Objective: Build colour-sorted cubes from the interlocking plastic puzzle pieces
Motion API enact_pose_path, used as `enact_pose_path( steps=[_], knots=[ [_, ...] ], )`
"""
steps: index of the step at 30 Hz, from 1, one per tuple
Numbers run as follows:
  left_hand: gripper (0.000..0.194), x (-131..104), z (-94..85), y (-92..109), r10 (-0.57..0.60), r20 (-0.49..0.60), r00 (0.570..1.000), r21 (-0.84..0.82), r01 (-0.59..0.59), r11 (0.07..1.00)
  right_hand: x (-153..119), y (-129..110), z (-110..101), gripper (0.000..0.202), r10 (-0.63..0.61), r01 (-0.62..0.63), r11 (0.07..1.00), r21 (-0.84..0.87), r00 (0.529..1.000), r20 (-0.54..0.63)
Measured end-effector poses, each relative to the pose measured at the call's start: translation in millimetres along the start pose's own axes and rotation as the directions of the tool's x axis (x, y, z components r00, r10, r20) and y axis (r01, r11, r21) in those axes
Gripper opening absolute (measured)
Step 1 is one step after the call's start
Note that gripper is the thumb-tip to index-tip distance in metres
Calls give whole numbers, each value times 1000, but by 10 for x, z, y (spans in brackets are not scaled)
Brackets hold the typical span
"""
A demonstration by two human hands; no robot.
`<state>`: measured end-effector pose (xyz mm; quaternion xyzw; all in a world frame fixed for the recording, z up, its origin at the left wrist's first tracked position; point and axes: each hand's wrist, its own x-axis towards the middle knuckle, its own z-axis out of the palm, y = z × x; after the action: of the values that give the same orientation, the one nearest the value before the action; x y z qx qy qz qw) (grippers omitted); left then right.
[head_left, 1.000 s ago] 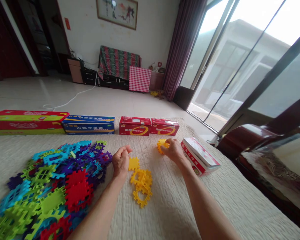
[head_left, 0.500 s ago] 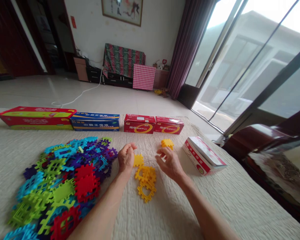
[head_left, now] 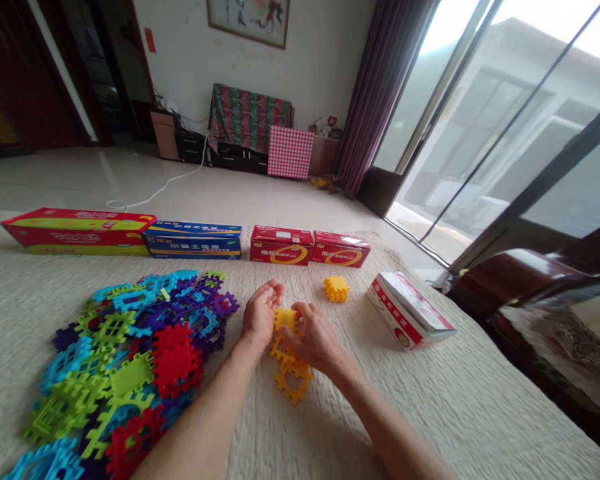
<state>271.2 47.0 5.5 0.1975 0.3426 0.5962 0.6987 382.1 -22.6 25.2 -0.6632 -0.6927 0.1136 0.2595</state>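
Stack [head_left: 337, 289] left behind, our right hand [head_left: 314, 339] now reaches the yellow square [head_left: 285, 320], grip unclear; our left hand [head_left: 260, 316] cups half-open beside it.

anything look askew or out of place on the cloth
The white-and-red box on the right sits askew, while the row of boxes at the back runs nearly straight. The multicoloured pile on the left is jumbled, unlike the neat yellow stack. No damage is evident.

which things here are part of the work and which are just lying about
Seemingly in use:
- yellow plastic square by the right hand
- yellow plastic openwork pieces
- short yellow plastic stack
- multicoloured plastic pile

Apparently lying about:
- red-checked square cloth
- blue oblong cardboard box
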Motion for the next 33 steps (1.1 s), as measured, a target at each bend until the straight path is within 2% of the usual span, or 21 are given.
enact_pose_path(
  steps=[4,9,17,20,24,28,30,33],
  knots=[
    [16,-22,7,67,-76,-26,997,-146,71,987,-1,-7,109,39,34,-31,998,45,997,-70],
    [16,-20,0,111,-102,37,994,-270,109,957,30,41,159,44,43,-27,992,126,991,-128],
    [19,-22,-11,103,-103,134,986,-254,135,958,98,125,205,40,37,-14,992,129,983,-181],
    [19,-36,3,111,-105,106,989,-233,128,964,124,199,101,36,4,28,991,133,971,-238],
    [18,-42,12,112,-108,80,991,-204,122,971,213,384,-174,32,-35,71,994,81,924,-380],
    [17,-26,-4,92,-108,79,991,-201,122,972,371,644,-436,33,56,-60,998,7,889,-454],
    [17,-18,-14,83,-102,76,992,-196,116,974,448,756,-504,34,96,-117,993,-18,890,-445],
    [17,-14,-17,78,-96,66,993,-187,107,977,531,854,-523,38,106,-134,990,-37,903,-417]
  ],
)
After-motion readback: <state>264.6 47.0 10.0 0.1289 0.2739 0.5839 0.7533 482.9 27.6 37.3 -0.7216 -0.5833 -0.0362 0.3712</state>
